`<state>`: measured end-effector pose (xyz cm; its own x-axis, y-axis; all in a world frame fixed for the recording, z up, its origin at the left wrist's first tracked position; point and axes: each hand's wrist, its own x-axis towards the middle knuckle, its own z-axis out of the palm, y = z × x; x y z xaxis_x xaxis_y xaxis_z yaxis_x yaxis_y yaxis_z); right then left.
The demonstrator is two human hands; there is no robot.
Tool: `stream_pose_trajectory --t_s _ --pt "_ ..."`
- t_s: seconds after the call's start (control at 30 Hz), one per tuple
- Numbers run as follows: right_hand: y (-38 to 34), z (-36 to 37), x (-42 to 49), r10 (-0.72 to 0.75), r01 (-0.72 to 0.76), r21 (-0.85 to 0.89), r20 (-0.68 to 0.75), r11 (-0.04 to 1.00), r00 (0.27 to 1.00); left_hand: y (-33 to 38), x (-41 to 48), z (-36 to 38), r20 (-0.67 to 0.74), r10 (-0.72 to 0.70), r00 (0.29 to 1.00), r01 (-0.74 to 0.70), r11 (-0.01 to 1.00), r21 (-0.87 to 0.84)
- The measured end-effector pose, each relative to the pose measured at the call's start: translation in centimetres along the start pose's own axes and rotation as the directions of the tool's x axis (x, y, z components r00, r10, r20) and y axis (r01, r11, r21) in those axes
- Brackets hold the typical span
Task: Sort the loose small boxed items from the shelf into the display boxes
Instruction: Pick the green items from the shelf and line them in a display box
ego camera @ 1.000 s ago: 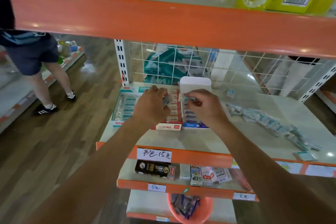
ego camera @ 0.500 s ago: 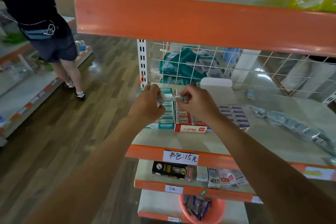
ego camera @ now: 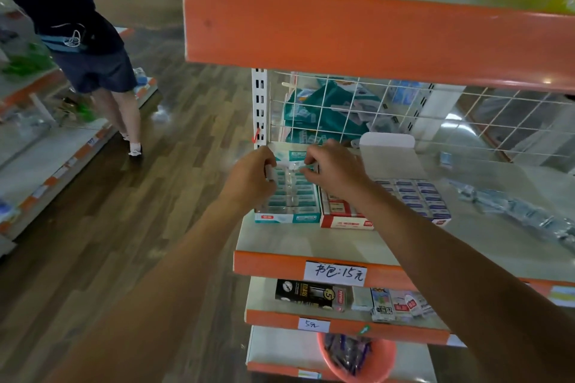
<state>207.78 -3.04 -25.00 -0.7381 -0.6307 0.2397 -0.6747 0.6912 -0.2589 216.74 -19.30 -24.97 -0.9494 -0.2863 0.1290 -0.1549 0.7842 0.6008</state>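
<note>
Shown were three display boxes, two hands, one small boxed item, two handwritten price labels and one pink basin.

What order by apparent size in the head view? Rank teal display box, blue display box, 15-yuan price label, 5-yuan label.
Largest first:
1. teal display box, partly covered
2. blue display box
3. 15-yuan price label
4. 5-yuan label

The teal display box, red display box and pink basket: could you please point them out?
teal display box (ego camera: 287, 218), head view, front panel.
red display box (ego camera: 345, 222), head view, front panel.
pink basket (ego camera: 384, 361), head view, right wall.
</note>
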Motion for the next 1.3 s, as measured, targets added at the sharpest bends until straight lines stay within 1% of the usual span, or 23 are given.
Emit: stream_pose_trajectory --t_s 0.1,0.2,0.37,0.5,0.57,0.67,0.73,0.83,0.9,1.0,1.17,1.23,1.3 --pt "-0.1 0.5 0.6 0.013 -0.015 0.043 0.055 0.999 0.998 -0.8 0.9 0.2 0.051 -0.032 0.998 0.035 0.998 -0.055" --pt "-0.2 1.1 1.3 0.031 -0.034 0.031 0.084 0.999 0.996 -1.6 1.7 0.5 0.086 -0.086 0.993 0.095 0.99 -0.109" --pt "-0.5 1.6 1.8 0.054 -0.053 -0.004 0.04 0.999 0.998 -2.8 2.6 0.9 0.048 -0.097 0.994 0.103 0.984 -0.144" --pt "-0.5 2.0 2.2 0.045 -0.045 -0.004 -0.001 0.999 0.999 -3.1 3.2 0.9 0.017 -0.064 0.998 0.066 0.99 -0.128" --pt "-0.4 2.4 2.4 0.039 -0.038 -0.047 0.018 0.998 0.999 -3.1 3.5 1.0 0.016 -0.06 0.998 0.061 0.994 -0.088" --pt "-0.4 3.0 2.6 0.022 -0.02 -0.143 0.014 0.99 1.0 -3.3 3.8 1.6 0.023 -0.021 1.0 0.02 0.998 0.055" --pt "-0.3 3.3 2.8 -0.005 0.008 -0.211 0.014 0.977 1.0 -3.3 3.8 1.8 0.018 -0.022 1.0 0.02 0.994 0.112" --pt "-0.3 3.5 2.9 -0.022 0.031 -0.287 0.035 0.957 0.999 -3.2 4.1 1.9 0.011 0.055 0.998 -0.056 0.976 0.209" --pt "-0.2 3.6 2.9 -0.01 0.015 -0.265 0.021 0.964 1.0 -3.2 4.2 1.8 0.014 0.08 0.997 -0.081 0.966 0.245" --pt "-0.1 3.7 2.8 0.006 -0.005 -0.207 0.006 0.978 1.0 -3.0 4.0 2.1 0.031 0.095 0.995 -0.1 0.965 0.241" --pt "0.0 3.5 3.1 0.014 -0.005 -0.216 0.037 0.976 0.999 -2.9 3.6 2.7 0.008 0.108 0.994 -0.106 0.967 0.231" --pt "0.1 3.5 3.1 0.014 -0.007 -0.208 0.036 0.978 0.999 -2.7 3.6 2.6 -0.011 0.103 0.995 -0.097 0.959 0.267" --pt "0.1 3.6 3.0 0.012 -0.007 -0.203 0.026 0.979 1.0 -2.4 3.6 2.6 -0.023 0.117 0.993 -0.101 0.932 0.349"
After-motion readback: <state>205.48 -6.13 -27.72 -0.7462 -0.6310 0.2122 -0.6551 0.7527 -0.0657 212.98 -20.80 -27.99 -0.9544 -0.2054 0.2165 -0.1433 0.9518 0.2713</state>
